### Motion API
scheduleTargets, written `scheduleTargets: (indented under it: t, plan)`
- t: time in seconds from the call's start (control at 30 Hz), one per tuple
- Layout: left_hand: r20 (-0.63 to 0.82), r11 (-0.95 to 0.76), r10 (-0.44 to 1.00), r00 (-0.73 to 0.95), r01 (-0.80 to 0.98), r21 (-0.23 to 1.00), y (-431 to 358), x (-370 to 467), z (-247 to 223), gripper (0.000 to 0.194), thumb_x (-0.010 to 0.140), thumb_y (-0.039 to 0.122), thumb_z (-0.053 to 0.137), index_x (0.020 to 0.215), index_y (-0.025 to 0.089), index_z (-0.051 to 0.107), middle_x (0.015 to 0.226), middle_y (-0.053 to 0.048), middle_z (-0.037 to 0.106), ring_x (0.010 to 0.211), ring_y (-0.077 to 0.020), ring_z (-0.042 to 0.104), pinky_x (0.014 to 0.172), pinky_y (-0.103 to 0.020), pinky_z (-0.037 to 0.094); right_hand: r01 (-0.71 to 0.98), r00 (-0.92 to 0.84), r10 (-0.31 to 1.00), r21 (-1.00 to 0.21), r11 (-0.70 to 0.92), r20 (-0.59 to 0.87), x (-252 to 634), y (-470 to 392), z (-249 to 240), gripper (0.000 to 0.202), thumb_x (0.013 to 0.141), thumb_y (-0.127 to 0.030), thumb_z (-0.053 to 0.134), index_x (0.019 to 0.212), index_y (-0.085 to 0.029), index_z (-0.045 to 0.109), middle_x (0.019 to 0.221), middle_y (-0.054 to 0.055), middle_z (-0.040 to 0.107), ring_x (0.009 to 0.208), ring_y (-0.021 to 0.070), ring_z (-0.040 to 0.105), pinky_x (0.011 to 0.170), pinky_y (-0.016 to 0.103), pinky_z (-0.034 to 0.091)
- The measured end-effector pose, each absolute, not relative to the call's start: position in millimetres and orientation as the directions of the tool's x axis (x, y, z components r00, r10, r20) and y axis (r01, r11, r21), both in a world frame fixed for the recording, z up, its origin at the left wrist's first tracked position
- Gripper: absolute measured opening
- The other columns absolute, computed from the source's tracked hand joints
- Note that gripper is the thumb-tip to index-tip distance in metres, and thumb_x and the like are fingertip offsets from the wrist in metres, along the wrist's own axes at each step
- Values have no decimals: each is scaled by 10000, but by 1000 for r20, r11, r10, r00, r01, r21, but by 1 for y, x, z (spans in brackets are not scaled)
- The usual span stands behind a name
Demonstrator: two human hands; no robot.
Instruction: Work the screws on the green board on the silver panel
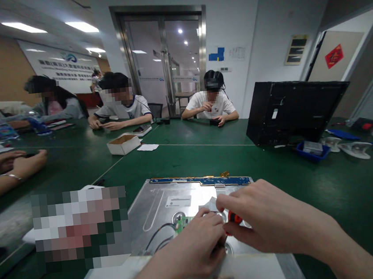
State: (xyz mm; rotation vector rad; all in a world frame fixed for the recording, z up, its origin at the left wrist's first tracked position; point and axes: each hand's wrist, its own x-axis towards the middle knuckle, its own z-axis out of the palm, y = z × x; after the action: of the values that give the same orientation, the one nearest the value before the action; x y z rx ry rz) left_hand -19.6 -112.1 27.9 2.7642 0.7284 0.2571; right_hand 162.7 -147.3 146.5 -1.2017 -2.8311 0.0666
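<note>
A silver metal display panel (152,194) lies in front of me on the green table. Along its far edge runs a blue circuit strip (191,182). My right hand (264,215) is closed around a red-and-black screwdriver (235,217), of which only part of the handle shows. Right beside it, my left hand (199,240) rests over the middle of the panel, fingers curled together; whatever they grip is hidden. A small green circuit board (182,224) sticks out past the left hand, and black cables (159,232) run from it.
A large black monitor (300,110) stands at the right, near a blue tray (312,150). An open white box (123,144) sits farther back. Another person's hands (25,163) are at the left, and several people sit around the table (188,157).
</note>
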Motion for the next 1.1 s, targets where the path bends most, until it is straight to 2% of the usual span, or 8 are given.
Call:
scheduleTargets:
  t: [0.1, 0.27, 0.47, 0.63, 0.8, 1.1]
  plan:
    - [91, -839, 495, 864, 448, 309, -112, -20, 28, 88, 807, 192, 572, 894, 192, 586, 966, -69, 629, 953, -257, 570, 939, -414, 407, 695, -710, 701, -98, 712, 60, 162, -148, 147, 154, 829, -205, 555, 982, -218, 545, 871, 14, 693, 688, 178, 607, 513, 283, 235]
    - [91, -838, 505, 858, 463, 289, -114, -20, 32, 148, 753, 175, 597, 900, 195, 585, 985, -72, 625, 953, -264, 561, 944, -430, 405, 724, -685, 728, -75, 686, 36, 161, -146, 146, 117, 873, -290, 570, 973, -233, 554, 828, 3, 699, 684, 193, 618, 508, 285, 222]
    - [93, -840, 500, 861, 455, 297, -114, -21, 31, 102, 775, 170, 577, 874, 194, 579, 956, -65, 624, 938, -257, 567, 931, -422, 407, 684, -722, 690, -103, 722, 48, 163, -147, 148, 118, 847, -216, 547, 964, -228, 535, 882, 4, 687, 703, 182, 604, 514, 283, 250]
    - [89, -844, 491, 867, 448, 297, -113, -21, 31, 63, 777, 160, 577, 829, 194, 580, 969, -65, 627, 933, -250, 569, 934, -414, 404, 708, -700, 714, -104, 698, 26, 163, -147, 149, 151, 866, -303, 580, 998, -235, 558, 861, 4, 699, 720, 197, 624, 513, 284, 247]
    - [88, -836, 504, 859, 459, 302, -113, -20, 31, 134, 776, 162, 588, 905, 196, 596, 981, -64, 625, 946, -251, 563, 951, -419, 393, 717, -693, 720, -70, 694, 34, 163, -144, 148, 97, 881, -269, 574, 970, -230, 571, 845, 2, 712, 706, 191, 635, 508, 285, 221]
    - [102, -838, 496, 862, 445, 316, -111, -20, 28, 143, 814, 173, 574, 953, 197, 596, 987, -66, 622, 945, -243, 565, 935, -402, 398, 705, -703, 709, -90, 704, 42, 163, -145, 149, 93, 866, -231, 559, 959, -223, 565, 852, 3, 709, 692, 176, 621, 515, 283, 232]
